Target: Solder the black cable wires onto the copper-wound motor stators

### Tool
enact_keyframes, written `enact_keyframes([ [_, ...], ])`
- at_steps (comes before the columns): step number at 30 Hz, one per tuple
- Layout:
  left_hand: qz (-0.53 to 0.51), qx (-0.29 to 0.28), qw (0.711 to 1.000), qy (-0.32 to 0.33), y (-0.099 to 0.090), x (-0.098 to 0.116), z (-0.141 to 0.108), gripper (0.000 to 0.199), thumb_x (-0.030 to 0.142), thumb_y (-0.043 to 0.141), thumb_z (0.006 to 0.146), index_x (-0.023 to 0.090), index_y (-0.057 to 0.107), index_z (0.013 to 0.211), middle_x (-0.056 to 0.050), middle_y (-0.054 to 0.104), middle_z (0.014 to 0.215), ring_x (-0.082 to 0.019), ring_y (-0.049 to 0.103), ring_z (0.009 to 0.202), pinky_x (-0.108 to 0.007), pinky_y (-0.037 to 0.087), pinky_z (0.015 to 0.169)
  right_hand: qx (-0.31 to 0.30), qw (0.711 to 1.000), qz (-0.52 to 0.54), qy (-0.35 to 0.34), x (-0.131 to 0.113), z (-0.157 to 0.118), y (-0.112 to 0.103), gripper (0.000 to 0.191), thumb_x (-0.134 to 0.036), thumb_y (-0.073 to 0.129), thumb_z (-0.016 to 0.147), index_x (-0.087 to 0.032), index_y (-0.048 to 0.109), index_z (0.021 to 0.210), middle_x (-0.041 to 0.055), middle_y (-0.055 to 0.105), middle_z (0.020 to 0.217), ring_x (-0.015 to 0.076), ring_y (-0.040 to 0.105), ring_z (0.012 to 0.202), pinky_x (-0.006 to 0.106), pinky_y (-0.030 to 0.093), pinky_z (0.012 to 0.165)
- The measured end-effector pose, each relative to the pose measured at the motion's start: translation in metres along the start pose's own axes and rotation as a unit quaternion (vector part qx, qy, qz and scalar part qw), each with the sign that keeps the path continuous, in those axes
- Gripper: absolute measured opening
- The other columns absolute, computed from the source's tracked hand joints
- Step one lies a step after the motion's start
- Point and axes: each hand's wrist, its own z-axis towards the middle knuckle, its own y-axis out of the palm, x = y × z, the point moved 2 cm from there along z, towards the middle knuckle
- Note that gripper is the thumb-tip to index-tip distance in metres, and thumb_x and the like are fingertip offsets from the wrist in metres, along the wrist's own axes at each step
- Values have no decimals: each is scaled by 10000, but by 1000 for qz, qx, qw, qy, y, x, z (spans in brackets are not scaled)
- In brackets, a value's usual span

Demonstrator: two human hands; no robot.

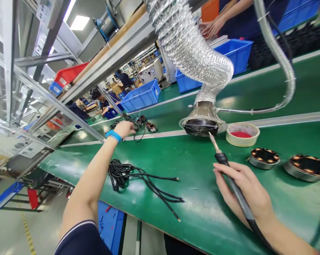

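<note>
My right hand (245, 187) is closed round the dark handle of a soldering iron (226, 166). The iron's tip points up and left, just in front of the black round grille under the fume hood (201, 118). Stretched across to the far side, my left hand (125, 129) is slightly blurred, and its fingertips cannot be made out clearly. Close to it lie motor stators (150, 126) with copper windings and black leads. A bundle of black cables (120, 173) rests on the green bench, its stripped ends towards the right.
A tape roll (243, 134) stands right of the hood, with two larger stators (264, 157) (308, 167) beyond. A silver flexible duct (192, 46) hangs over the bench. Blue crates (141, 96) line the far side. Another person's hands (213, 26) show at the top right.
</note>
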Motion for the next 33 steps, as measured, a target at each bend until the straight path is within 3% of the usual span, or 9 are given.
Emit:
enact_keyframes([
  [4,-43,-127,982,131,50,49,-42,127,245,756,703,232,771,828,-14,757,801,-178,688,777,-215,457,669,-5,1000,7,-3,-5,1,-1,434,-112,630,872,-270,603,1276,84,629,1089,207,680,874,308,553,749],
  [7,-47,-160,975,147,82,58,-81,194,147,691,669,220,771,830,-53,755,795,-219,693,768,-257,458,655,-22,999,19,-15,-8,0,1,460,-92,629,867,-257,591,1294,92,622,1084,205,676,870,310,547,739],
  [10,-63,-169,972,150,102,57,-110,232,201,697,652,210,739,880,-68,743,833,-239,682,765,-272,451,639,-21,999,23,-22,-13,1,1,465,-88,624,867,-256,588,1300,93,622,1075,200,676,854,310,548,738],
  [13,-83,-146,974,152,109,58,-126,206,230,653,702,200,687,903,-69,719,894,-230,664,792,-271,439,662,-17,999,19,-22,-16,3,0,448,-98,621,871,-257,595,1289,91,627,1069,203,681,857,310,554,742],
  [18,-138,-116,971,156,108,53,-141,166,164,587,723,190,655,872,-24,668,785,-179,611,722,-241,404,656,-7,1000,2,-23,-14,4,-1,394,-108,628,871,-243,615,1241,82,633,1064,188,677,858,289,555,753],
  [21,-231,-114,950,178,106,45,-153,158,194,620,735,184,693,875,-10,664,781,-152,580,702,-223,391,658,4,1000,-12,-20,-11,4,-2,367,-115,647,861,-238,624,1206,71,647,1054,179,674,858,278,551,764],
  [24,-294,-158,924,184,111,46,-169,214,378,710,756,165,724,780,-6,666,725,-137,560,665,-215,362,614,11,1000,-18,-14,-9,4,-3,356,-138,661,856,-246,628,1194,61,656,1057,181,675,871,279,549,772],
  [28,-360,-199,902,133,124,63,-185,477,607,668,777,136,731,734,-3,650,620,-111,504,556,-220,317,531,10,1000,-14,-13,-9,5,-1,335,-171,632,885,-270,625,1205,59,641,1070,173,668,855,278,539,763],
  [33,-431,-165,875,143,127,93,-186,537,530,501,926,145,687,600,-21,626,630,-117,533,595,-222,363,564,11,1000,-4,-16,-6,7,1,350,-197,608,904,-278,610,1244,61,623,1076,183,660,860,311,534,796],
])
